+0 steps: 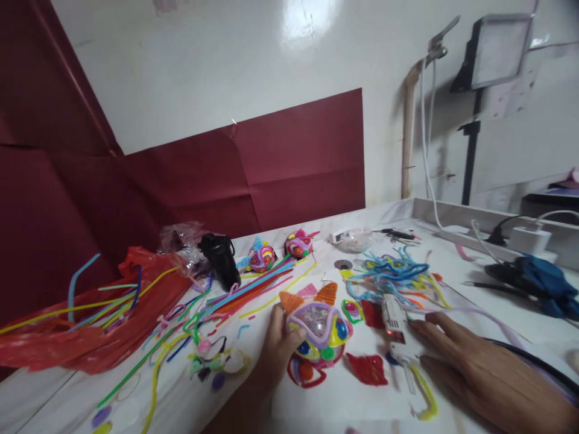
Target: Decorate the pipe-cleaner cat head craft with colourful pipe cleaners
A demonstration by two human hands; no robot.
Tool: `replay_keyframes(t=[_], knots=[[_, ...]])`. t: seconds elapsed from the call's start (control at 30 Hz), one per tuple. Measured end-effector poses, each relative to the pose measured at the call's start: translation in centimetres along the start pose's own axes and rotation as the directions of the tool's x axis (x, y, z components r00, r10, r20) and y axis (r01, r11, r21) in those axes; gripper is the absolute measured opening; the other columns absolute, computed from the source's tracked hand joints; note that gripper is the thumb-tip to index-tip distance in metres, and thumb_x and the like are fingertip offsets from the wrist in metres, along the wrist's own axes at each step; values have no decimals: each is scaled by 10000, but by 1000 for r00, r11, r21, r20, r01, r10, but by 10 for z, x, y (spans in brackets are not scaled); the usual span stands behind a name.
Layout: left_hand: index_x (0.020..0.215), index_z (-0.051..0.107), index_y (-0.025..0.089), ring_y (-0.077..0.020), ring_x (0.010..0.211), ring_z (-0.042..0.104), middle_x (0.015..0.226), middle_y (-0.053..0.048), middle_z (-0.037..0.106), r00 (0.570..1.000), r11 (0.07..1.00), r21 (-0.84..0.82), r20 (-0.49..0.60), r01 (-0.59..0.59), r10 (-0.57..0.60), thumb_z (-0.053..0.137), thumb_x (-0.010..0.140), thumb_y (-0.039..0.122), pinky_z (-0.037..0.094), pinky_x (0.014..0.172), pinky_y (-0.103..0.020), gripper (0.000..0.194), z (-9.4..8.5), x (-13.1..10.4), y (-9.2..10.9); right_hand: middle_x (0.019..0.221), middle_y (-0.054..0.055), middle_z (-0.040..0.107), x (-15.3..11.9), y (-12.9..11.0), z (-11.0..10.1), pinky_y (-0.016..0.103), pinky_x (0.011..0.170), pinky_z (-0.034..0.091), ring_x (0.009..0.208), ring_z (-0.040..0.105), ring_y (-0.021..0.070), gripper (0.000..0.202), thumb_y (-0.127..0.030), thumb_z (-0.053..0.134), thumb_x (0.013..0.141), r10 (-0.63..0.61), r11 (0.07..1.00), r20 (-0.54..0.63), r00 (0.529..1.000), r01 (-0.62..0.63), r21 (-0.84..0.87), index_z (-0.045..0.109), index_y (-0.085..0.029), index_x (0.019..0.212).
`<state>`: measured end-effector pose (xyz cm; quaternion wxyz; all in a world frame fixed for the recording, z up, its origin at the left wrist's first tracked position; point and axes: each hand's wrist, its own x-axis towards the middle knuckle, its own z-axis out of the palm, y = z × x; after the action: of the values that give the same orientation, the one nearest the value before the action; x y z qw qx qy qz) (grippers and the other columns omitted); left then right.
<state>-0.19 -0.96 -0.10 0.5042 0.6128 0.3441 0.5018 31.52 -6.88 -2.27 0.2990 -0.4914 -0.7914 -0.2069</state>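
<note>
My left hand [279, 342] is closed round the left side of a pipe-cleaner animal face [317, 328], thumb at its front. The face has orange ears, a purple outline, a clear middle and blue and yellow eyes. My right hand [470, 364] lies with its fingers stretched out and apart beside a white hot glue gun [394, 325]; whether the fingertips touch it I cannot tell. A red fuzzy piece [367, 369] lies between the face and the gun. A small green-edged piece [351, 311] is just right of the face.
Two finished-looking colourful pieces, one purple and blue [262, 258], stand at the back. A red plastic bag [149, 289] with pipe cleaners lies left, near a black cylinder [219, 259]. Blue pipe cleaners [398, 270] are heaped behind the gun. A dark blue tool [538, 283] lies right.
</note>
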Motion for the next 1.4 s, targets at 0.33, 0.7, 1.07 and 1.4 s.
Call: replay_keyframes(t=[0.33, 0.7, 1.07, 1.4], knots=[[1158, 604, 369, -343, 1075, 650, 1083, -25, 693, 997, 998, 10, -50, 57, -57, 685, 711, 457, 492, 990, -552, 463, 0, -1, 0, 940, 137, 717, 1, -1, 1, 375, 543, 620, 755, 726, 292, 336, -260, 397, 887, 36, 999, 7, 999, -36, 14, 715, -214, 987], [1371, 454, 437, -342, 1126, 634, 1114, -14, 700, 997, 996, 54, -17, 70, -69, 651, 715, 486, 513, 993, -532, 687, 1, 0, 5, 937, 133, 719, -2, -3, 4, 461, 587, 618, 768, 711, 309, 314, -294, 434, 867, 11, 1000, 26, 1000, -10, -14, 694, -208, 1019], [1318, 517, 401, -333, 1127, 641, 1126, -20, 703, 998, 997, 46, -2, 68, -68, 649, 726, 447, 532, 962, -492, 608, -1, 0, 5, 1000, 117, 743, -6, 1, -5, 415, 598, 593, 793, 719, 291, 338, -417, 476, 899, -26, 993, -21, 999, 24, -114, 719, -241, 1054], [1197, 613, 329, -300, 1080, 657, 1084, -16, 718, 986, 994, -77, -144, 79, -90, 703, 674, 384, 528, 956, -409, 533, 12, -3, 11, 988, 5, 764, 11, -69, -18, 339, 729, 547, 868, 696, 204, 401, -138, 330, 934, -259, 960, -215, 942, 275, 49, 696, -256, 1049]])
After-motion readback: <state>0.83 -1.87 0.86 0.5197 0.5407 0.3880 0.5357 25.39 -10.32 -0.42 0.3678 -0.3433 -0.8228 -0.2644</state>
